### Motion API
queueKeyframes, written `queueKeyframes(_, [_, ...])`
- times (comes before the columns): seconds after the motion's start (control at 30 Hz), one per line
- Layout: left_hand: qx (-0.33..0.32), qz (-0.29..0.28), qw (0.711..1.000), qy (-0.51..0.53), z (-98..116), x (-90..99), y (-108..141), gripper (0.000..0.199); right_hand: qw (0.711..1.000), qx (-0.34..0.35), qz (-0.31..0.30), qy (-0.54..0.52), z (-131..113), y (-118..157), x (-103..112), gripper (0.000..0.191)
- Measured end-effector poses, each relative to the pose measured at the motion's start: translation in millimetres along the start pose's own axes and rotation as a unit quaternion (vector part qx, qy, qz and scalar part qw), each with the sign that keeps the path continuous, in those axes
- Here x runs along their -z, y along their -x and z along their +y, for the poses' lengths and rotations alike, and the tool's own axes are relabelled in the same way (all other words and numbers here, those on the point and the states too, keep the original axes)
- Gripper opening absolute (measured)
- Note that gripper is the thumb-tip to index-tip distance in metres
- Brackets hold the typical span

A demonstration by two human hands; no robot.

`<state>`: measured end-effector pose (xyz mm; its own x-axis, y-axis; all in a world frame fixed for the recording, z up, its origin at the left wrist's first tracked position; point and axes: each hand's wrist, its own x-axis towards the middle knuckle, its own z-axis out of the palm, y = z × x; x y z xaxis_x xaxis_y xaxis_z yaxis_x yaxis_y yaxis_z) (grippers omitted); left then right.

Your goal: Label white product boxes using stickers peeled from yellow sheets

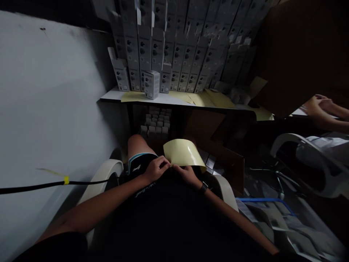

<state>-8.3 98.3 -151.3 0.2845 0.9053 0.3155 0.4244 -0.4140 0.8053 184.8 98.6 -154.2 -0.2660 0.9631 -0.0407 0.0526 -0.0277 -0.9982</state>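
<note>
A glossy pale yellow sheet [184, 151] curves upward over my lap. My right hand [188, 175] grips its near edge, thumb toward the left corner. Close beside it, my left hand [157, 169] is closed in a pinch at that same corner; the fingertips of both hands nearly meet there. Whether anything small sits between the left fingertips is too dark to make out. Beyond the sheet, a single small white box [152, 85] stands upright near the front edge of the shelf.
Rows of printed boxes [188, 54] are stacked on the white shelf [111, 95], with yellow sheets [218, 98] lying along its front. Below stand more small cartons [156, 122]. At right are another person's hands [317, 105], a chair [289, 138] and a blue-rimmed bin [261, 199]. A cable [35, 187] crosses left.
</note>
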Motion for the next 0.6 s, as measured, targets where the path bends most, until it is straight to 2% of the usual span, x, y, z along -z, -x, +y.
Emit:
queueKeyframes(0.1, [-0.001,0.025,1.000,-0.003,1.5,-0.5,3.7,0.024,0.998,-0.014,-0.031,-0.049,-3.6,-2.3,2.3,0.037])
queueKeyframes(0.17, [-0.001,0.069,0.998,-0.006,1.1,-1.3,4.5,0.028,0.995,-0.014,-0.055,-0.084,-6.3,-3.5,3.4,0.035])
queueKeyframes(0.27, [0.028,0.193,0.980,0.040,-0.1,-1.6,-0.6,0.057,0.988,-0.007,-0.078,-0.132,-9.2,-4.3,4.6,0.030])
queueKeyframes(0.3, [0.064,0.226,0.968,0.094,-0.1,-1.0,-3.5,0.068,0.986,-0.005,-0.081,-0.145,-9.7,-4.4,4.8,0.029])
queueKeyframes(0.33, [0.113,0.235,0.951,0.165,0.1,-0.1,-6.5,0.077,0.984,-0.003,-0.083,-0.156,-10.0,-4.4,5.1,0.027])
queueKeyframes(0.37, [0.168,0.215,0.932,0.240,0.8,1.1,-9.2,0.081,0.983,-0.001,-0.083,-0.167,-10.1,-4.4,5.3,0.026])
queueKeyframes(0.4, [0.218,0.172,0.910,0.309,1.9,2.5,-11.2,0.082,0.981,0.002,-0.082,-0.175,-9.9,-4.6,5.4,0.025])
queueKeyframes(0.47, [0.278,0.056,0.874,0.394,5.4,5.1,-12.8,0.080,0.979,0.007,-0.076,-0.188,-9.0,-5.3,5.9,0.023])
queueKeyframes(0.53, [0.289,-0.026,0.865,0.410,9.6,6.4,-11.3,0.077,0.979,0.009,-0.065,-0.191,-7.0,-6.4,6.8,0.023])
queueKeyframes(0.6, [0.288,-0.061,0.863,0.410,13.1,5.8,-8.4,0.072,0.980,0.006,-0.053,-0.190,-4.0,-7.7,8.0,0.024])
